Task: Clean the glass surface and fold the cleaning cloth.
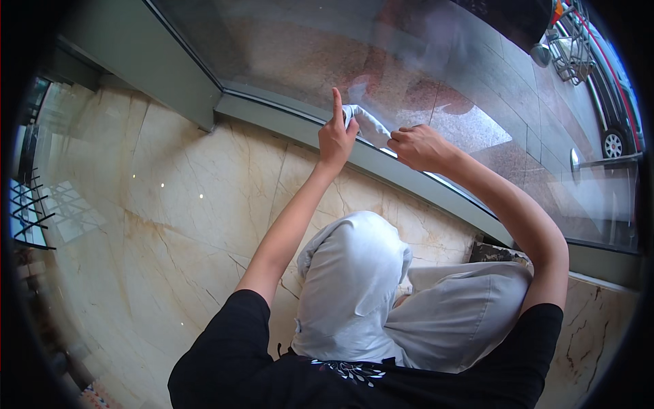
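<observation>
A thin whitish strip (372, 120), which looks like cloth or film, runs between my two hands at the lower edge of a large glass pane (286, 56). My left hand (335, 134) has its index finger raised against or close to the glass, and the strip's left end lies by its thumb; whether it is gripped there is hidden. My right hand (416, 146) is closed on the strip's other end, knuckles up, just above the grey metal bottom rail (449, 197) of the pane. A faint reflection of the hands shows in the glass.
A grey metal door panel (153, 61) meets the rail at the upper left. Marble floor tiles (204, 204) lie below. My bent knees in light trousers (357, 266) are close to the rail. Through the glass appear paving, a metal bicycle basket (575, 59) and a vehicle wheel (613, 144).
</observation>
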Demonstrator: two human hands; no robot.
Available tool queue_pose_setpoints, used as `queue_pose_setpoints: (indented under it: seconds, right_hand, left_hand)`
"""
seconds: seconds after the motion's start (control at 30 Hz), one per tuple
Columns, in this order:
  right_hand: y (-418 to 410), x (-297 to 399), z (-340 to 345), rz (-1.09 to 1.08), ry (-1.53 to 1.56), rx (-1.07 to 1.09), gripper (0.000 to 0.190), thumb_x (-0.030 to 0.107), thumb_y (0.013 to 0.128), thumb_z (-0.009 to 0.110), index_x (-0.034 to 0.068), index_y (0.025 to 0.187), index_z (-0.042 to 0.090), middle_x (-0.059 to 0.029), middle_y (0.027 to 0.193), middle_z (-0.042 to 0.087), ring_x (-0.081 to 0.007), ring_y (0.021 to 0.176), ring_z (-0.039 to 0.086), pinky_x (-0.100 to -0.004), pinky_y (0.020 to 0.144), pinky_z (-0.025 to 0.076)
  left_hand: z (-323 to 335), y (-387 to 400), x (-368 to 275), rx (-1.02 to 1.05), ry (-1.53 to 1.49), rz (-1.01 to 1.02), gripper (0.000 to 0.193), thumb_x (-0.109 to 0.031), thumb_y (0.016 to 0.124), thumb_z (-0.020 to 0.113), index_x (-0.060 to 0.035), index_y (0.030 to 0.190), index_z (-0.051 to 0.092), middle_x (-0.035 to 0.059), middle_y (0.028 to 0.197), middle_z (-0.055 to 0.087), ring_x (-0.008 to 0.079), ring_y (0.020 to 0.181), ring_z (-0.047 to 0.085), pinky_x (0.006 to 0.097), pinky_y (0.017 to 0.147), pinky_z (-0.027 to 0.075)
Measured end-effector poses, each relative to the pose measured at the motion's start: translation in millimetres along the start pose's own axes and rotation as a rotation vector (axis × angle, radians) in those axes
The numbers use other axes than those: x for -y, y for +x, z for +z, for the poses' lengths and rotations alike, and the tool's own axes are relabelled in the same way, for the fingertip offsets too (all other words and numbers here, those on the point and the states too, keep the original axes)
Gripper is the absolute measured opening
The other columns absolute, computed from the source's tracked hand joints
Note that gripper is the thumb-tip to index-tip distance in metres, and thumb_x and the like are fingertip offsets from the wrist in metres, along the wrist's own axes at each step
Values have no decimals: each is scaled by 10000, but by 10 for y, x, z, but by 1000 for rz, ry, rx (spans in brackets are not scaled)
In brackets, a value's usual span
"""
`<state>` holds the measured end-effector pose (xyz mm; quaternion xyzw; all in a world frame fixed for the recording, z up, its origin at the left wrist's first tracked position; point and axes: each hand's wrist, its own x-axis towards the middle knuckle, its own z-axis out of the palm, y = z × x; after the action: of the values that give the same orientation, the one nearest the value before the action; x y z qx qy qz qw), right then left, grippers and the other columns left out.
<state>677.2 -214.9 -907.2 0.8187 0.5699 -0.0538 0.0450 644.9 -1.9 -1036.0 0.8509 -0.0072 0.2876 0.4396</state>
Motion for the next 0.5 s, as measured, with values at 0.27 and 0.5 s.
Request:
queue_pose_setpoints:
  seconds: [0.27,0.5]
  right_hand:
    - [343,223,477,506,182,124,459,438,966,616,-12,981,702,-171,879,754,-319,769,754,-423,663,596]
    - [593,228,707,897,1156,15,810,721,987,481,-49,869,704,-157,754,713,-291,601,738,-385,624,617]
  left_hand:
    - [-125,14,-33,-33,39,91,653,-80,911,678,-27,1516,437,181,863,726,387,764,730,443,659,575]
    - [-201,35,-145,-118,-286,-164,178,-82,933,741,-6,1082,677,110,868,738,190,841,718,336,739,544]
